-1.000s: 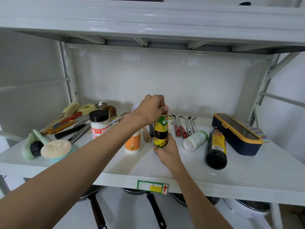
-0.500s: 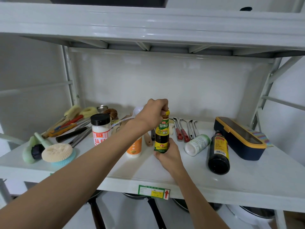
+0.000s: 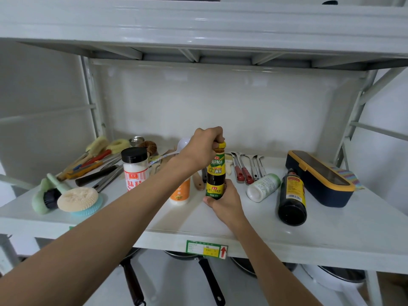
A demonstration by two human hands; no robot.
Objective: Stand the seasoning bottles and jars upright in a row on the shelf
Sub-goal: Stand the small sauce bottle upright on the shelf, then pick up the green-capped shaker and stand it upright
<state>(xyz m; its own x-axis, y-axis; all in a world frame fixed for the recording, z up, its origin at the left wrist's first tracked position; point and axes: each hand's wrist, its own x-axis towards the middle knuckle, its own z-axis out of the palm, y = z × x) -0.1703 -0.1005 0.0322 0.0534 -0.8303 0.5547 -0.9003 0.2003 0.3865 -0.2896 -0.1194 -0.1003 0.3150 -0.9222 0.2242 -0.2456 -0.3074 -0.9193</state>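
Observation:
A dark sauce bottle with a green label and yellow cap stands upright on the white shelf. My left hand grips its cap from above. My right hand wraps its base. Left of it stands an orange-and-white bottle, partly hidden by my left arm, and a jar with a black lid and red label. To the right a white jar with a green label lies on its side, and beside that lies a dark soy sauce bottle.
Brushes and scrubbers crowd the shelf's left end. Utensils with red and metal handles lie at the back. A dark blue box with a yellow rim sits at the right. Pans hang below.
The green-label bottle has gone from slightly lifted to standing on the shelf, with both hands still on it. The camera has shifted a little.

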